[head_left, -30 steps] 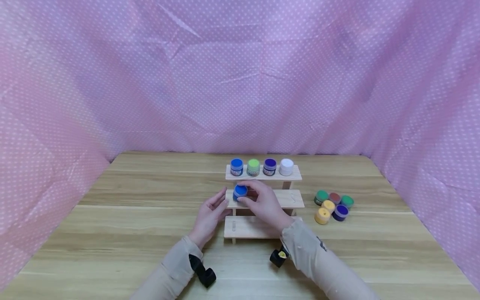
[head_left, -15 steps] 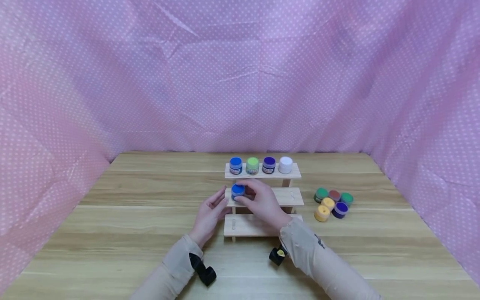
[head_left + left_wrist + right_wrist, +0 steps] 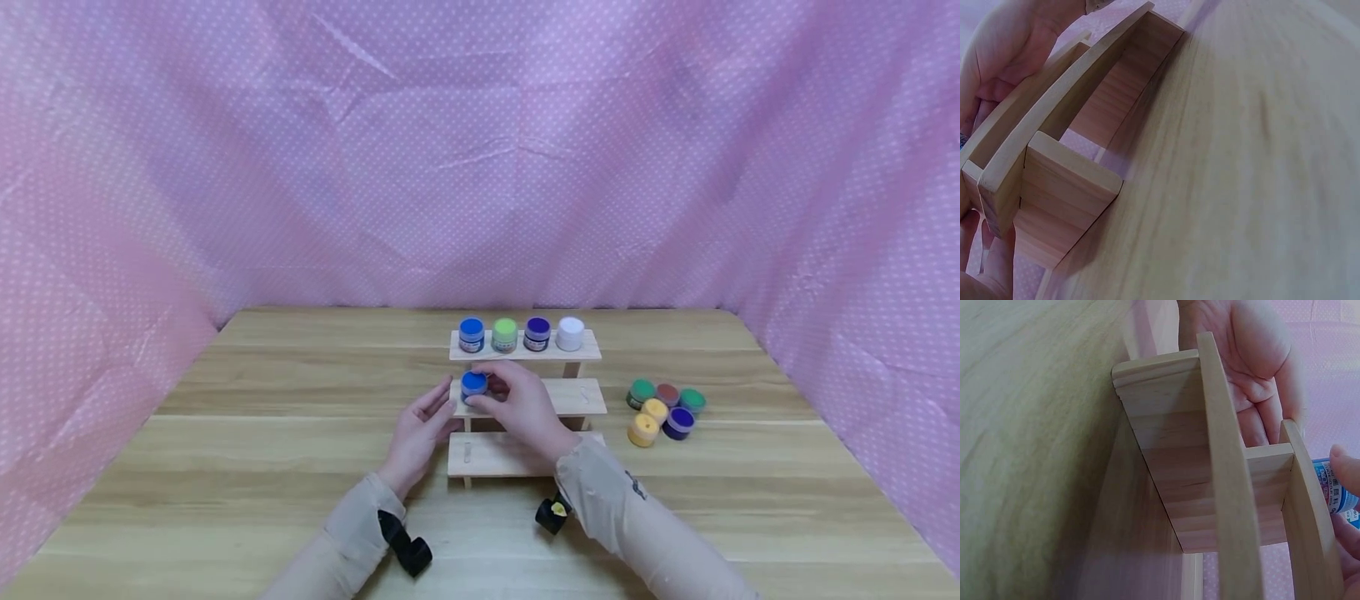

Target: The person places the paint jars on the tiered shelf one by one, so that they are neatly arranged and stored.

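Note:
My right hand (image 3: 525, 408) pinches a blue-lidded paint jar (image 3: 474, 385) between thumb and fingers. The jar is upright at the left end of the middle step of a three-step wooden rack (image 3: 495, 454). In the right wrist view the base of that paint jar (image 3: 1329, 481) is at the step's board. My left hand (image 3: 416, 437) is beside the rack's left end, fingers extended and holding nothing. Its fingers (image 3: 997, 262) come close to the board's end in the left wrist view; whether they touch it I cannot tell.
On the top step stand a blue jar (image 3: 472, 335), a light green jar (image 3: 505, 335), a purple jar (image 3: 537, 334) and a white jar (image 3: 570, 334). Several more jars, including a yellow one (image 3: 643, 430), cluster on the table (image 3: 225, 450) right of the rack. A pink dotted cloth (image 3: 480, 167) hangs behind.
The blue jar in my right hand has shifted slightly left along the middle step. My left hand stays in place.

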Motion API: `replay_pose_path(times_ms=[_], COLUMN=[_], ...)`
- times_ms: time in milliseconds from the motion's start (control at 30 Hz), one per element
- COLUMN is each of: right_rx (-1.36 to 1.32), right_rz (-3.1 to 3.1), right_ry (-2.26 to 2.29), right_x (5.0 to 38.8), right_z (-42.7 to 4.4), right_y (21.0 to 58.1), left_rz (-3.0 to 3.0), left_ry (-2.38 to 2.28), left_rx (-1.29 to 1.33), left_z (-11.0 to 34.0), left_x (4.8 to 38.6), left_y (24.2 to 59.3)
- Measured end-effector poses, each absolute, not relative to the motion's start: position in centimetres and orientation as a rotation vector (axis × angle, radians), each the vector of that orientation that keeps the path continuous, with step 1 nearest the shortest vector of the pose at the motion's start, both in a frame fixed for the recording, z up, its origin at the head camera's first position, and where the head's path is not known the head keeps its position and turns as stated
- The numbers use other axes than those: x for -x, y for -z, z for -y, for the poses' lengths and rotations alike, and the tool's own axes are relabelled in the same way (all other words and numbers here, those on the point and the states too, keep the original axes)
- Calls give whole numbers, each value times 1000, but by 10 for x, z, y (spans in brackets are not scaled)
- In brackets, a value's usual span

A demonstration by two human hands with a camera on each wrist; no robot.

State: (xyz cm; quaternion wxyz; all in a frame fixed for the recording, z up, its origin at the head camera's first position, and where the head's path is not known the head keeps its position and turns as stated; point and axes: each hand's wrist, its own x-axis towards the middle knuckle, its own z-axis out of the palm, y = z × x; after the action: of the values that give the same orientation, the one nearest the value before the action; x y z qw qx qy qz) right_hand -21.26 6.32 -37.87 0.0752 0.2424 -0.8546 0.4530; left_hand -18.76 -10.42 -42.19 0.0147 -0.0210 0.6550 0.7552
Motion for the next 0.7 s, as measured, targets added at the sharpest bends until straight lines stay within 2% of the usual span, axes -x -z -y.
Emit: replay_pose_path(times_ms=[700], right_rx=[-691], right_rz=[2528], right_ry=[-1378], right_x=[209], right_z=[-59], right_y=[380], left_rz=[-2040], left_ry=[-2346], left_rx=[40], left_z=[105], left_x=[187], left_y=[421])
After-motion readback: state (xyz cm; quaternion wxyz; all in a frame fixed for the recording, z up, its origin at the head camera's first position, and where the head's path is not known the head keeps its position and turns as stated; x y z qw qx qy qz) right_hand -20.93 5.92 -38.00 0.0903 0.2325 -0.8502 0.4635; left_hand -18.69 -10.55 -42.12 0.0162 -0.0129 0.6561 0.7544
